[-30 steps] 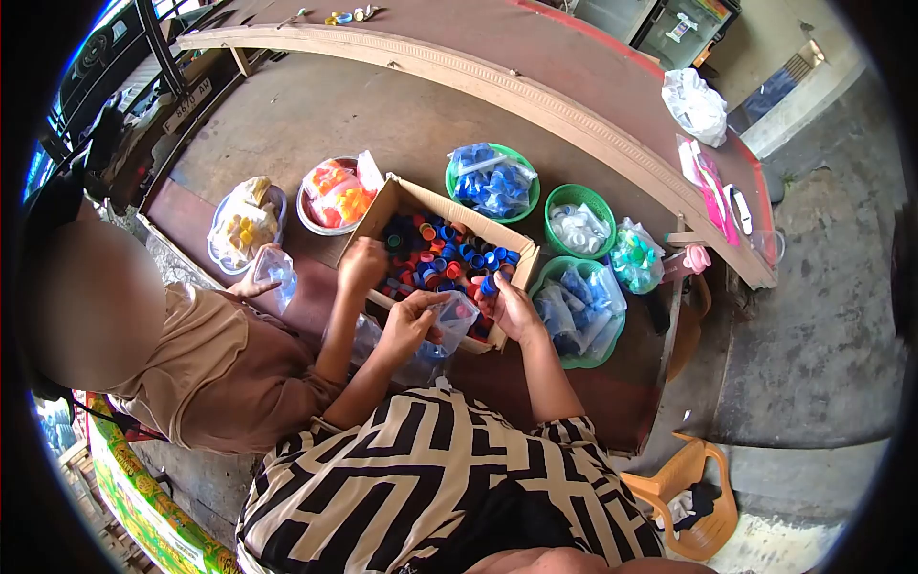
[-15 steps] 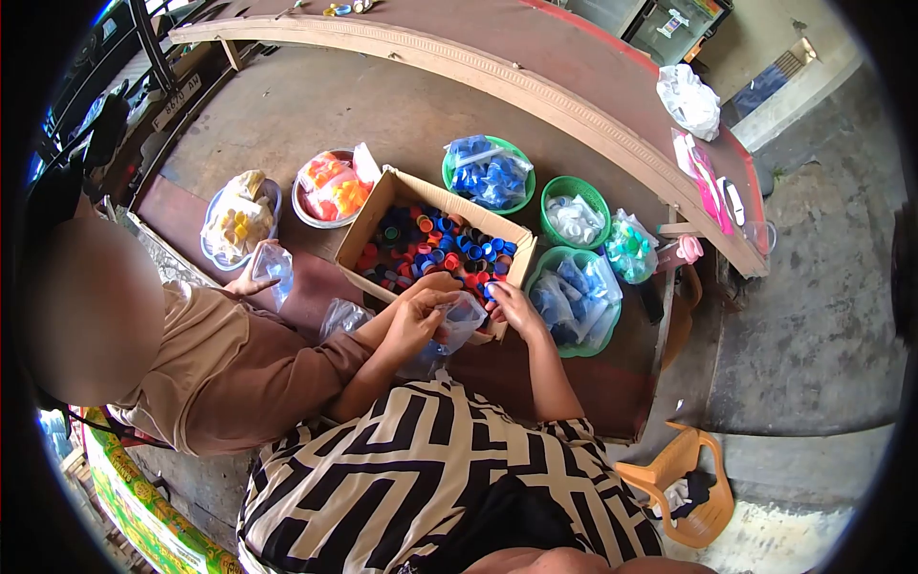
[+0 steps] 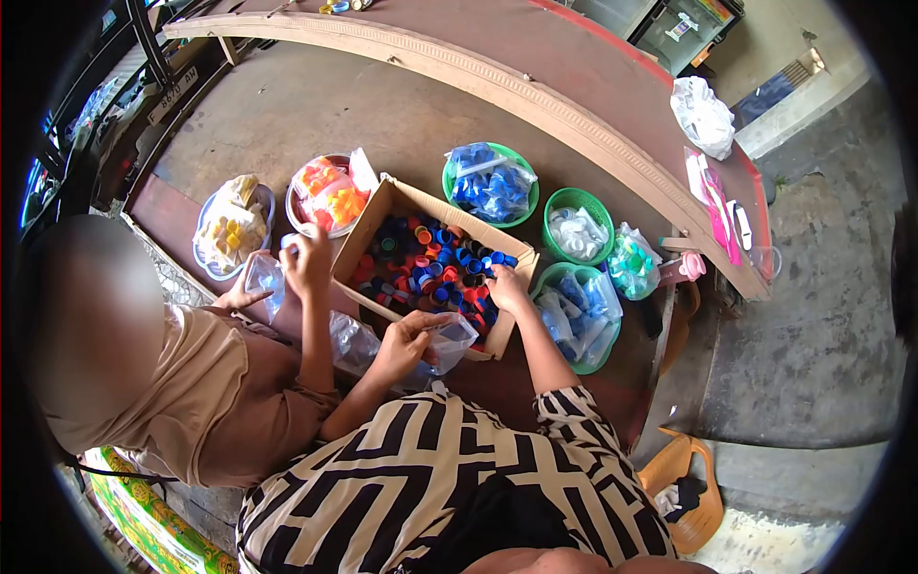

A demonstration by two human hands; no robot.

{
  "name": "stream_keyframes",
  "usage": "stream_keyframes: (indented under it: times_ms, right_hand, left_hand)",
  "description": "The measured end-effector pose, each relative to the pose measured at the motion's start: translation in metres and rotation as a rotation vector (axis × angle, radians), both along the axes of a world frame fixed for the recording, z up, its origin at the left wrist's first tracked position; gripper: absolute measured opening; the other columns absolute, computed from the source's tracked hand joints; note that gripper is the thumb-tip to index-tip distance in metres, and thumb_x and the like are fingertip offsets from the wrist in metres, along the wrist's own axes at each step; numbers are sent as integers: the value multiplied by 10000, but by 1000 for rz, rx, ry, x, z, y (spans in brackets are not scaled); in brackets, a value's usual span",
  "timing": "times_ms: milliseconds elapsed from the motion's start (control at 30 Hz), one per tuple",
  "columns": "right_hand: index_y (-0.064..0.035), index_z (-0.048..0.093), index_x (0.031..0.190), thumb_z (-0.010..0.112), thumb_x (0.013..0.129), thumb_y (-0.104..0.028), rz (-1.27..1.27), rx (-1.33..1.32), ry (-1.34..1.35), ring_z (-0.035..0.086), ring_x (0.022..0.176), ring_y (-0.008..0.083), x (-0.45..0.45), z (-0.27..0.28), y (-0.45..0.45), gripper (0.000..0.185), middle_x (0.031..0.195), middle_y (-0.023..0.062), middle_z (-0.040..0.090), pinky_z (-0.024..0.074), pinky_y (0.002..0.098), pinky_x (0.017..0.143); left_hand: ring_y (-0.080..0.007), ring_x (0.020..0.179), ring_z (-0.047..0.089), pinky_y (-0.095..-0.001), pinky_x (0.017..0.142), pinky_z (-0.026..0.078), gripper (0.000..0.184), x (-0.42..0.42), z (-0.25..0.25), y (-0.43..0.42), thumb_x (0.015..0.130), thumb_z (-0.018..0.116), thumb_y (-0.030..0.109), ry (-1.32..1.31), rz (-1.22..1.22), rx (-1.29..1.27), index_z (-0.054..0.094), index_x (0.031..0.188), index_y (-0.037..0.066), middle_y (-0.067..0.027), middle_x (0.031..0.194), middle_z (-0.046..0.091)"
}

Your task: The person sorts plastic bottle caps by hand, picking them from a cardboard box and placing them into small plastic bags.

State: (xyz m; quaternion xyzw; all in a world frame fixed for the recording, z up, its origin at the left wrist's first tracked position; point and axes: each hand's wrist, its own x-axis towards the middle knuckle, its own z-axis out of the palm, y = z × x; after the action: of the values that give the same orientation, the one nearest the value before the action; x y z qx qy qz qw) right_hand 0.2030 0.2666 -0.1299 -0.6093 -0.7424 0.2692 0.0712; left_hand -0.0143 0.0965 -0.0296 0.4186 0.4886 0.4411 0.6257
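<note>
A cardboard box (image 3: 435, 206) full of red, blue and dark bottle caps (image 3: 426, 263) stands in front of me. My left hand (image 3: 405, 346) is closed on the edge of a clear plastic bag (image 3: 449, 340) at the box's near side. Over the right part of the box, my right hand (image 3: 507, 290) reaches in among the caps, its fingers bent; what they hold, if anything, is hidden. To the left, a co-worker's raised hand (image 3: 308, 263) pinches something small and pale, while the co-worker's other hand (image 3: 244, 297) holds another clear bag (image 3: 268, 281).
Round the box stand a bowl of yellow caps (image 3: 229, 230), a bowl of orange caps (image 3: 330, 191), and green baskets with blue (image 3: 490, 182), white (image 3: 577, 230) and light blue (image 3: 579, 316) contents. A wooden rail (image 3: 535, 96) crosses behind. An orange chair (image 3: 703, 521) stands at lower right.
My right hand has moved from beside the bag, where it had a blue cap, up into the box. The co-worker's hand has left the box and risen leftward.
</note>
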Motion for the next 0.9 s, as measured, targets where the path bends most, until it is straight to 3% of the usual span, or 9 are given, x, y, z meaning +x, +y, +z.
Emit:
stream_keyframes:
  times_ms: [133, 300, 367, 433, 500, 567, 767, 833, 900]
  right_hand:
    - [-35, 477, 1307, 610, 788, -106, 28, 252, -241, 391, 1240, 388, -15, -14, 9, 541, 1344, 209, 384, 387, 448, 1017]
    - [-62, 488, 1299, 585, 758, -66, 50, 276, -305, 399, 1205, 398, -24, -24, 0, 550, 1344, 214, 370, 391, 474, 1004]
    - [-75, 515, 1264, 598, 761, -78, 84, 93, -265, 392, 1196, 416, -21, -19, -1, 510, 1359, 195, 348, 400, 471, 993]
    - [-77, 571, 1192, 615, 773, -100, 92, 51, -195, 432, 1195, 403, -17, -2, -5, 422, 1324, 184, 421, 413, 452, 982]
    - [-66, 619, 1122, 629, 785, -131, 259, -222, -55, 517, 1146, 366, -10, 6, -4, 343, 1216, 182, 545, 428, 429, 964]
    - [-74, 649, 1079, 617, 790, -134, 216, -247, -124, 585, 1054, 355, -10, 11, -10, 297, 1081, 189, 631, 448, 431, 934]
    - [-66, 641, 1090, 580, 799, -81, 230, 63, -82, 580, 1057, 335, -32, 11, 7, 298, 1187, 150, 584, 481, 434, 908]
    - [-92, 602, 1156, 540, 807, -32, 330, 282, 156, 531, 1142, 319, -50, 2, 17, 360, 1259, 136, 529, 474, 427, 925]
    - [-96, 562, 1215, 503, 819, 0, 404, 382, 105, 492, 1196, 313, -67, -3, 31, 411, 1295, 145, 497, 460, 419, 948]
  left_hand:
    - [-92, 646, 599, -240, 621, 536, 312, -3, -2, 3, 922, 430, 21, -8, 44, -1, 624, 1166, 14, -41, 971, 614]
    - [-91, 633, 605, -234, 618, 536, 301, -3, -3, 8, 933, 431, 25, -30, 41, -32, 630, 1158, 12, -37, 942, 603]
    - [-95, 639, 613, -230, 617, 536, 296, -2, -8, 12, 934, 432, 26, -41, 35, -26, 634, 1149, 7, -35, 983, 591]
    - [-111, 681, 620, -243, 621, 561, 347, 1, -3, 18, 896, 407, -5, -21, -9, -19, 643, 1149, 18, -59, 1039, 559]
    - [-113, 670, 618, -244, 618, 555, 343, 7, 1, 22, 902, 402, 0, -19, -39, -21, 653, 1135, 19, -61, 1061, 543]
    - [-108, 654, 611, -245, 608, 549, 348, 17, 2, 24, 905, 399, -1, -75, -55, 12, 652, 1144, 25, -66, 1040, 546]
    - [-99, 647, 606, -242, 621, 538, 359, 15, 4, 23, 913, 402, -15, 8, -175, 18, 640, 1176, 37, -63, 1056, 551]
    - [-100, 644, 607, -237, 607, 532, 351, 12, 8, 23, 916, 407, -14, 29, -98, -1, 648, 1165, 45, -55, 1040, 556]
    - [-101, 649, 608, -236, 603, 532, 342, 8, 7, 24, 918, 412, -11, 22, -86, -8, 648, 1160, 41, -52, 1031, 553]
